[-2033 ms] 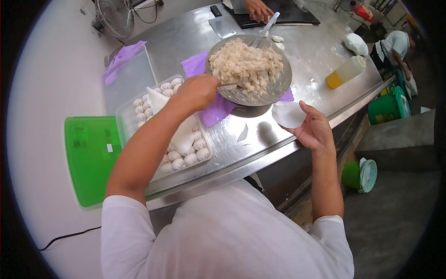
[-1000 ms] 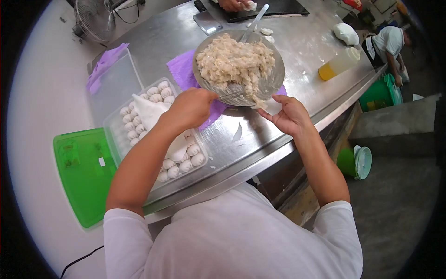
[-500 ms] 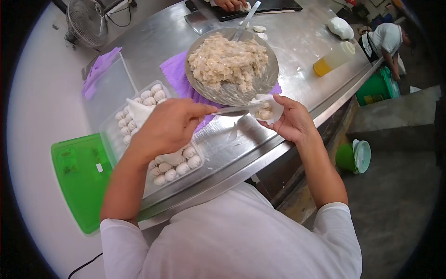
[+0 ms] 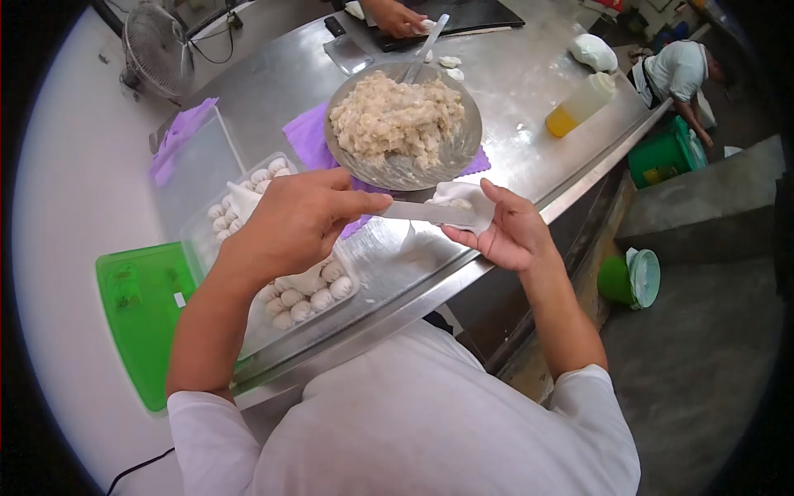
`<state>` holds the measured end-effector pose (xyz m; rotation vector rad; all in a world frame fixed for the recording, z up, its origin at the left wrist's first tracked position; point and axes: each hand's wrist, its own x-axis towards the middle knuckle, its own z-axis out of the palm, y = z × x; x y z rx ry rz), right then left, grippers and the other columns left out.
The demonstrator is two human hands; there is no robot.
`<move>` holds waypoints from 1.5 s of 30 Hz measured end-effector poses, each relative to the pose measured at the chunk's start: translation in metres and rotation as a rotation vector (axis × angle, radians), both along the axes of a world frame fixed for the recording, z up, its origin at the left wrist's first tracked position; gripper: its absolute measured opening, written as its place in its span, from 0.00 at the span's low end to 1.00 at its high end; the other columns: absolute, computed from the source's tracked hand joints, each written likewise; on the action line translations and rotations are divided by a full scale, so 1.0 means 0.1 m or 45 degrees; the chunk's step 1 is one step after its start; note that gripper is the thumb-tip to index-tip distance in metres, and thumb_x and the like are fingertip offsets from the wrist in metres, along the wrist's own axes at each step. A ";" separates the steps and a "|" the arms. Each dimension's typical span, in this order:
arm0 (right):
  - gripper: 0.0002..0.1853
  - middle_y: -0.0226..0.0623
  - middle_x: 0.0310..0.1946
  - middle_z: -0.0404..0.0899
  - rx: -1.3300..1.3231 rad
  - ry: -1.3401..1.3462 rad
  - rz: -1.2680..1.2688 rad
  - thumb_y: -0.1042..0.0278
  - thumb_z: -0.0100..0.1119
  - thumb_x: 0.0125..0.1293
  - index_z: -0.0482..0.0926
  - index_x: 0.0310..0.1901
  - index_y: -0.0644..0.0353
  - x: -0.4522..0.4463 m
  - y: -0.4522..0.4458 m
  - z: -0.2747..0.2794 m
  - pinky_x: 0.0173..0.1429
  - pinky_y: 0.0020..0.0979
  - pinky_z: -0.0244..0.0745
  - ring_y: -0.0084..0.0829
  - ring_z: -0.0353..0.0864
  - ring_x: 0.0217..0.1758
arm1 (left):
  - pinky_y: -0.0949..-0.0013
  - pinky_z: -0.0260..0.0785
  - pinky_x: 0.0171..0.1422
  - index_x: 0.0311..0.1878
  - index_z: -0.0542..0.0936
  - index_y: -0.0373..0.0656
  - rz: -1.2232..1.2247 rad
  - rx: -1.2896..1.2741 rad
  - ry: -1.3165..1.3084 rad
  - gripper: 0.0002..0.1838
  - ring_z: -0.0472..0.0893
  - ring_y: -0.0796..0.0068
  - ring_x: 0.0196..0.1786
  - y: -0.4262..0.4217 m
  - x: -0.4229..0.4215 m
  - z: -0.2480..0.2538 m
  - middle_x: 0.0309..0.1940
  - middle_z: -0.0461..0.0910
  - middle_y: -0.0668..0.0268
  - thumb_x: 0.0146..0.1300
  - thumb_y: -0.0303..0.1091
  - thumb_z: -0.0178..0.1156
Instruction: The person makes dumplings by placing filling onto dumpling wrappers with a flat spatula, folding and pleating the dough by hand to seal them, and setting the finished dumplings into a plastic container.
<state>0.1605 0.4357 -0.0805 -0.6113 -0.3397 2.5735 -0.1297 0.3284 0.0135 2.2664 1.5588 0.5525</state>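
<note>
In my left hand (image 4: 294, 223) is a flat spatula (image 4: 418, 212), gripped between thumb and fingers. Its blade reaches rightward onto a thin white dough wrapper (image 4: 480, 207), which my right hand (image 4: 517, 231) cups with curled fingers. Some pale filling (image 4: 457, 202) shows on the wrapper, partly hidden behind the blade. Just beyond both hands stands a wide metal bowl (image 4: 455, 153) heaped with chunky pale filling (image 4: 397, 116), a spoon handle (image 4: 426, 50) leaning out of it. Below my left forearm, a clear plastic container (image 4: 351, 285) holds rows of pleated dumplings (image 4: 302, 310), partly covered by a white cloth.
Purple cloth (image 4: 306, 136) lies under the bowl. A green lid (image 4: 141, 314) is at left. Toward the right of the metal table (image 4: 513, 107) are a yellow-liquid bottle (image 4: 579, 106) and a dough lump (image 4: 593, 52). Another person's hand (image 4: 395, 16) works at a black board (image 4: 488, 15).
The spatula blade has turned flatter and now covers more of the filling. My right hand has curled the wrapper up around it. The whole view has shifted slightly.
</note>
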 end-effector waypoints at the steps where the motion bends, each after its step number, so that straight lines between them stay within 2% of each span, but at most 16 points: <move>1: 0.27 0.56 0.68 0.71 -0.015 0.059 0.003 0.57 0.46 0.80 0.64 0.70 0.69 0.06 -0.03 -0.02 0.71 0.58 0.72 0.53 0.74 0.70 | 0.63 0.69 0.37 0.55 0.86 0.49 -0.014 0.038 0.047 0.24 0.79 0.64 0.32 -0.01 0.05 0.06 0.28 0.77 0.61 0.56 0.16 0.63; 4: 0.27 0.56 0.66 0.73 0.001 0.129 0.007 0.56 0.47 0.80 0.66 0.69 0.70 0.23 -0.15 0.03 0.71 0.58 0.72 0.53 0.75 0.69 | 0.64 0.68 0.36 0.55 0.87 0.49 0.023 -0.080 -0.037 0.24 0.77 0.64 0.31 -0.15 0.09 0.35 0.26 0.75 0.61 0.56 0.16 0.63; 7: 0.27 0.56 0.65 0.74 0.055 0.146 -0.047 0.55 0.47 0.80 0.67 0.68 0.70 0.38 -0.25 0.04 0.72 0.55 0.71 0.52 0.75 0.69 | 0.65 0.68 0.36 0.56 0.87 0.49 0.073 -0.176 -0.134 0.25 0.77 0.64 0.30 -0.33 0.26 0.43 0.26 0.75 0.60 0.56 0.15 0.62; 10: 0.28 0.58 0.66 0.73 0.062 0.169 -0.093 0.56 0.46 0.80 0.65 0.69 0.72 0.51 -0.33 0.05 0.74 0.54 0.70 0.53 0.74 0.70 | 0.66 0.68 0.36 0.57 0.86 0.49 0.125 -0.264 -0.186 0.26 0.77 0.65 0.30 -0.48 0.47 0.34 0.26 0.75 0.60 0.56 0.14 0.61; 14: 0.30 0.62 0.68 0.69 0.034 0.294 -0.144 0.56 0.47 0.80 0.61 0.71 0.74 0.64 -0.58 0.06 0.74 0.53 0.70 0.54 0.71 0.72 | 0.66 0.70 0.37 0.56 0.87 0.49 0.126 -0.117 -0.152 0.28 0.78 0.66 0.30 -0.66 0.74 0.03 0.27 0.76 0.60 0.52 0.13 0.62; 18: 0.30 0.60 0.66 0.72 0.066 0.239 -0.242 0.55 0.47 0.80 0.63 0.70 0.74 0.89 -0.95 0.07 0.73 0.53 0.70 0.52 0.74 0.70 | 0.66 0.71 0.38 0.58 0.86 0.52 0.080 -0.148 -0.146 0.32 0.79 0.66 0.32 -0.98 0.77 0.27 0.29 0.76 0.61 0.50 0.11 0.60; 20: 0.31 0.56 0.67 0.73 0.208 -0.013 -0.231 0.52 0.46 0.80 0.65 0.71 0.73 1.00 -1.22 0.12 0.71 0.54 0.72 0.51 0.74 0.70 | 0.66 0.71 0.39 0.58 0.86 0.52 0.037 -0.138 -0.152 0.33 0.80 0.64 0.33 -1.12 0.87 0.28 0.30 0.77 0.61 0.50 0.11 0.59; 22: 0.29 0.54 0.65 0.74 0.237 0.024 -0.232 0.53 0.47 0.80 0.68 0.69 0.72 1.11 -1.48 0.12 0.69 0.52 0.76 0.49 0.77 0.68 | 0.65 0.71 0.38 0.57 0.86 0.49 -0.064 -0.046 -0.008 0.32 0.81 0.62 0.32 -1.23 1.05 0.19 0.29 0.78 0.59 0.49 0.10 0.60; 25: 0.27 0.50 0.60 0.80 0.270 -0.062 -0.279 0.54 0.52 0.78 0.73 0.64 0.71 1.26 -1.85 0.13 0.65 0.45 0.79 0.42 0.81 0.63 | 0.64 0.71 0.37 0.56 0.86 0.47 -0.129 -0.063 -0.068 0.28 0.79 0.61 0.30 -1.46 1.15 0.18 0.28 0.76 0.59 0.52 0.11 0.60; 29: 0.26 0.50 0.59 0.80 0.249 -0.154 -0.313 0.55 0.52 0.78 0.73 0.64 0.71 1.52 -2.18 0.09 0.65 0.45 0.79 0.42 0.82 0.61 | 0.66 0.69 0.37 0.55 0.86 0.47 -0.061 -0.117 -0.227 0.25 0.78 0.63 0.29 -1.73 1.26 0.21 0.28 0.77 0.59 0.56 0.13 0.60; 31: 0.27 0.53 0.62 0.77 0.237 -0.188 -0.357 0.56 0.53 0.77 0.71 0.66 0.72 1.63 -2.30 0.06 0.67 0.47 0.78 0.45 0.79 0.66 | 0.68 0.69 0.36 0.55 0.86 0.46 -0.053 -0.099 -0.343 0.25 0.78 0.64 0.29 -1.84 1.37 0.11 0.27 0.76 0.59 0.57 0.13 0.59; 36: 0.27 0.54 0.62 0.77 0.243 -0.130 -0.353 0.58 0.54 0.77 0.71 0.65 0.75 1.90 -2.33 0.00 0.70 0.48 0.75 0.47 0.78 0.67 | 0.68 0.70 0.37 0.56 0.86 0.45 -0.047 -0.151 -0.198 0.25 0.78 0.64 0.30 -1.98 1.74 -0.07 0.28 0.76 0.59 0.56 0.13 0.58; 38: 0.21 0.50 0.55 0.83 0.284 -0.255 -0.403 0.61 0.55 0.77 0.76 0.59 0.73 2.04 -2.32 0.06 0.66 0.43 0.78 0.41 0.85 0.58 | 0.66 0.70 0.37 0.56 0.86 0.46 -0.006 -0.186 -0.308 0.26 0.78 0.62 0.31 -1.98 1.89 -0.03 0.28 0.76 0.59 0.55 0.12 0.58; 44: 0.18 0.45 0.51 0.85 0.350 -0.293 -0.320 0.63 0.56 0.76 0.79 0.57 0.71 2.65 -2.04 -0.10 0.62 0.39 0.80 0.36 0.86 0.54 | 0.67 0.69 0.40 0.57 0.85 0.45 -0.051 -0.156 -0.174 0.28 0.77 0.64 0.33 -1.69 2.50 -0.08 0.28 0.74 0.60 0.54 0.11 0.56; 45: 0.18 0.45 0.51 0.85 0.353 -0.284 -0.303 0.63 0.56 0.76 0.79 0.57 0.71 2.75 -1.98 -0.14 0.62 0.39 0.80 0.36 0.86 0.54 | 0.67 0.69 0.42 0.56 0.85 0.43 0.043 -0.148 -0.251 0.27 0.77 0.64 0.33 -1.64 2.51 -0.03 0.28 0.73 0.59 0.55 0.11 0.56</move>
